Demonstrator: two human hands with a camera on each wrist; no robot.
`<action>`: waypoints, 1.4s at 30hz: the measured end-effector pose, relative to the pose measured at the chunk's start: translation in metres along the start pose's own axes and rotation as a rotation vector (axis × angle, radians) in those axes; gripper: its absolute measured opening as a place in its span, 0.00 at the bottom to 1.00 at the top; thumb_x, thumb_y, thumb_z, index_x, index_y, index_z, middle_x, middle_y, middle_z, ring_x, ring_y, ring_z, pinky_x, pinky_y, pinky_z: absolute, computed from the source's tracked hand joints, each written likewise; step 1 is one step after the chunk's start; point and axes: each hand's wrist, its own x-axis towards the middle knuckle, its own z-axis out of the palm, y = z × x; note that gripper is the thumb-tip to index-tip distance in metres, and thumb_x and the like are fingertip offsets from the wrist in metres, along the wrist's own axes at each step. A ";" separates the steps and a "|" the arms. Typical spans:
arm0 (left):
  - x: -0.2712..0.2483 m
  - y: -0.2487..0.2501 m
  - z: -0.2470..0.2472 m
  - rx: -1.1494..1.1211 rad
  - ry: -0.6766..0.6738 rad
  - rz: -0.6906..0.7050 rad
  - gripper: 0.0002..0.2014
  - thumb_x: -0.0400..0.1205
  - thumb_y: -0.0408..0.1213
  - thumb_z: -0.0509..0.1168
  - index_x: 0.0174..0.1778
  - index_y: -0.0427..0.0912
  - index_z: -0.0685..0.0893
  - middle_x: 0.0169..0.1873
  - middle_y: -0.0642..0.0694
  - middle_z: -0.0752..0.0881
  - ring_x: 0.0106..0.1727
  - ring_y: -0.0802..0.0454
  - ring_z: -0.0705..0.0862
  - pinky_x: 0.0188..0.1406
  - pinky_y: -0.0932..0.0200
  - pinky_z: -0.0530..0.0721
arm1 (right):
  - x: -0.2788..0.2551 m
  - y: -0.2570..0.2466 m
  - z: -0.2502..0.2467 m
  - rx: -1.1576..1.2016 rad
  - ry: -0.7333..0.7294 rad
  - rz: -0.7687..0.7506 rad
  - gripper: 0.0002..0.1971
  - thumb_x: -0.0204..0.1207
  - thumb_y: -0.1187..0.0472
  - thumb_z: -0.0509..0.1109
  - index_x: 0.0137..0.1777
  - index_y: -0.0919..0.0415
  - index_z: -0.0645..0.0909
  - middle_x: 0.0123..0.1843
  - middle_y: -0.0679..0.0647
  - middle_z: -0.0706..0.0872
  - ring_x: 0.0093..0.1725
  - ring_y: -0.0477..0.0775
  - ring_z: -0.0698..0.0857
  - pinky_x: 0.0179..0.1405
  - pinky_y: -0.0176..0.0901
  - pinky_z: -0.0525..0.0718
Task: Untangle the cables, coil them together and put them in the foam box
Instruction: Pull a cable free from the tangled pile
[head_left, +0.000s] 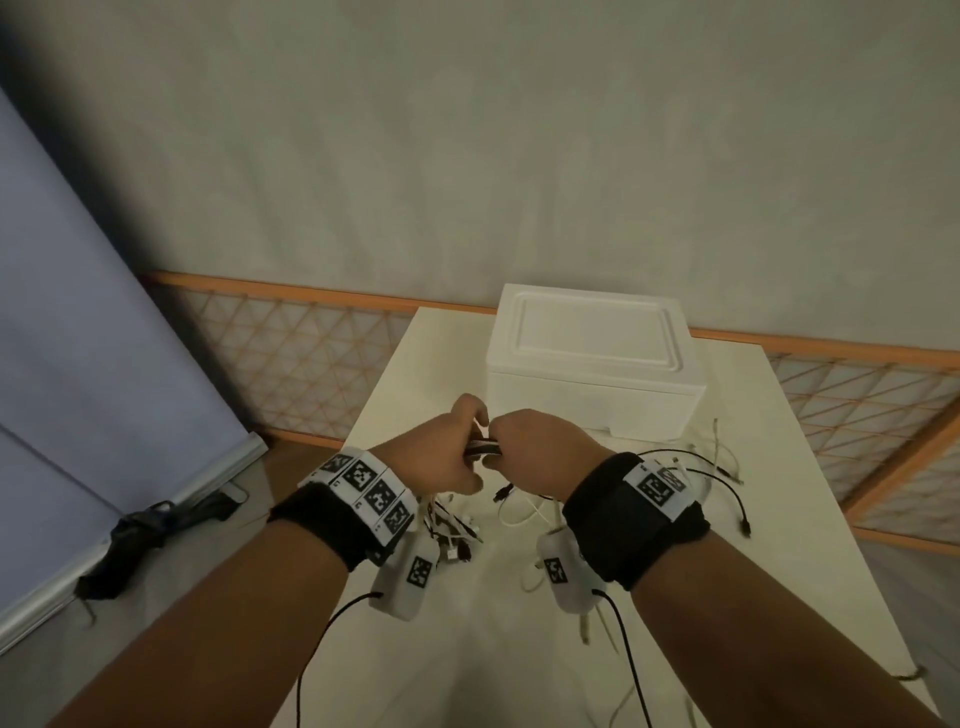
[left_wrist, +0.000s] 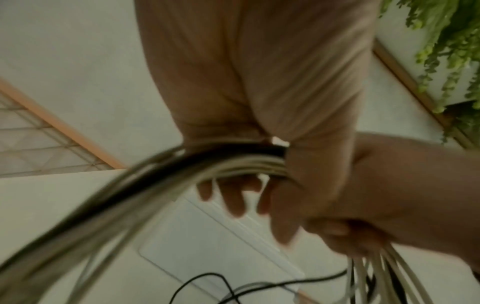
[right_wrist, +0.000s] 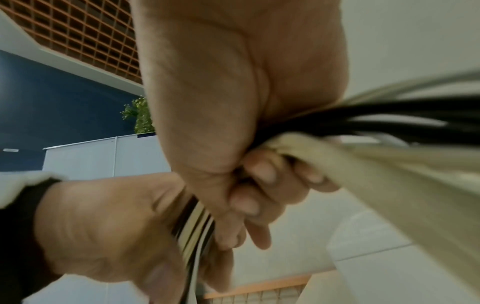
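Observation:
Both hands meet above the table's middle, just in front of the white foam box (head_left: 592, 364), whose lid is on. My left hand (head_left: 451, 452) and right hand (head_left: 540, 446) each grip the same bundle of black and white cables (head_left: 483, 448). In the left wrist view the bundle (left_wrist: 187, 164) runs out of the left fist and passes into the right hand (left_wrist: 389, 195). In the right wrist view the right fingers (right_wrist: 262, 185) curl round the cables (right_wrist: 363, 144), and the left hand (right_wrist: 109, 226) holds the strands lower down. Loose cable ends (head_left: 452, 535) hang below the hands.
The white table (head_left: 779, 467) carries trailing cable ends (head_left: 722, 473) at the right of the box. An orange-framed lattice rail (head_left: 291, 343) runs behind the table. A grey panel (head_left: 78, 364) and a dark bag (head_left: 135, 540) lie at the left on the floor.

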 end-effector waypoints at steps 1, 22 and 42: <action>-0.005 -0.007 -0.002 -0.050 -0.005 -0.040 0.35 0.67 0.41 0.78 0.61 0.51 0.60 0.51 0.47 0.79 0.49 0.51 0.82 0.44 0.55 0.84 | 0.000 0.001 0.001 -0.009 0.009 0.007 0.14 0.83 0.52 0.61 0.58 0.63 0.77 0.54 0.57 0.84 0.53 0.57 0.83 0.50 0.47 0.80; 0.016 -0.041 0.031 -1.980 0.377 -0.627 0.19 0.86 0.38 0.60 0.28 0.42 0.68 0.10 0.48 0.70 0.09 0.55 0.71 0.14 0.72 0.73 | -0.069 -0.002 0.069 0.072 0.035 0.036 0.14 0.84 0.45 0.55 0.56 0.54 0.74 0.49 0.52 0.86 0.49 0.55 0.85 0.44 0.45 0.79; 0.017 0.028 0.021 -1.823 0.524 -0.218 0.27 0.81 0.50 0.65 0.16 0.47 0.67 0.16 0.50 0.63 0.19 0.54 0.63 0.23 0.59 0.68 | -0.014 -0.019 0.006 0.440 0.072 0.075 0.28 0.72 0.57 0.70 0.71 0.60 0.68 0.64 0.56 0.82 0.61 0.58 0.82 0.60 0.52 0.81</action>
